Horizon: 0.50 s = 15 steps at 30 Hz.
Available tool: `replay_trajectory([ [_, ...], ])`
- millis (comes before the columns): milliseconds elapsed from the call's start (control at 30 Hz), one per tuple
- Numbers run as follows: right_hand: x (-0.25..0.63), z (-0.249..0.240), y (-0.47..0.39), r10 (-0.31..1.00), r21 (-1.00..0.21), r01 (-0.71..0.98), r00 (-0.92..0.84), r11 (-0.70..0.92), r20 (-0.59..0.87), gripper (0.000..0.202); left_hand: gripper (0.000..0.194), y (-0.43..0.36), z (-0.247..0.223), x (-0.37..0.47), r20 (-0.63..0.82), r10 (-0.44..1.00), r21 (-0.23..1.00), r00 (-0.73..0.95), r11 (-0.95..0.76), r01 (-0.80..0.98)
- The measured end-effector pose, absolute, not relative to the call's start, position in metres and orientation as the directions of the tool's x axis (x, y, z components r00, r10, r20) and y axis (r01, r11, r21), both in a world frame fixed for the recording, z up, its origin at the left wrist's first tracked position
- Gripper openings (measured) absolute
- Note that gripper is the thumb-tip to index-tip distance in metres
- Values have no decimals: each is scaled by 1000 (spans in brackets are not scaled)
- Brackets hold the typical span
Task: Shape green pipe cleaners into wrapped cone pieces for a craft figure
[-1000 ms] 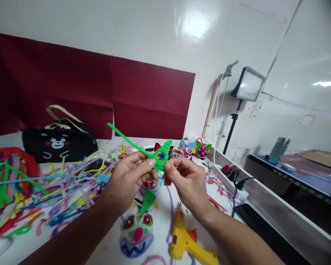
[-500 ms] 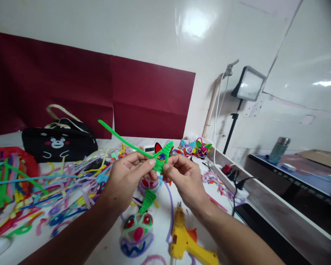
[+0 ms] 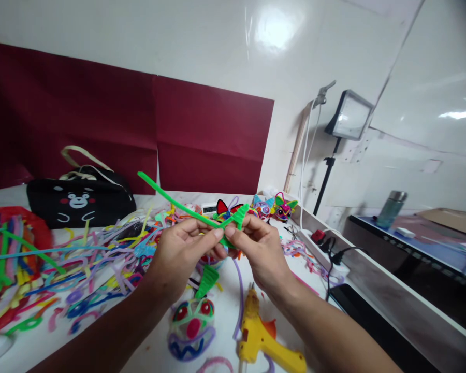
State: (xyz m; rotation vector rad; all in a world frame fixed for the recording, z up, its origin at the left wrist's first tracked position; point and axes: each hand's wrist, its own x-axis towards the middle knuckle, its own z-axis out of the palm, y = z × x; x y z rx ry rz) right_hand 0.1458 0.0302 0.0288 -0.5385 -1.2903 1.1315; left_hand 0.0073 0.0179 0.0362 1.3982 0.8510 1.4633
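My left hand (image 3: 184,248) and my right hand (image 3: 258,246) pinch a bright green pipe cleaner (image 3: 171,199) between them. One end of it stretches out straight to the upper left; the other is folded into a ridged, pointed triangle above my right thumb. The fingertips hide part of the fold. Below my hands lies a mask-like face (image 3: 190,329) with red eyes, a red nose and a purple mouth. A finished green triangle (image 3: 207,282) sits at its top. A yellow glue gun (image 3: 258,336) rests beneath my right wrist.
Loose pipe cleaners (image 3: 101,274) cover the table's left side, near a black bag (image 3: 81,202). Colourful decorated faces (image 3: 285,208) stand at the back. A power strip (image 3: 326,254) with cables and a dark phone-like slab (image 3: 373,326) lie right.
The green triangle has tilted rightward and lower, and my right thumb has moved left toward my left thumb over the fold. The long end stays pointing upper left.
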Motion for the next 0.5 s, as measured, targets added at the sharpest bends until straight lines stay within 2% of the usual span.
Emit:
replay_trajectory([
  [233,145,30,27,857,-825,-261,13,500,515,13,12,18,38,8,384,923,918,-11,-383,-104],
  [400,148,30,26,841,-831,-139,46,539,539,18,11,15,37,10,376,926,923,-28,-377,-74],
  [500,149,30,27,843,-832,-138,40,537,537,20,11,15,35,11,370,929,925,-18,-371,-79],
])
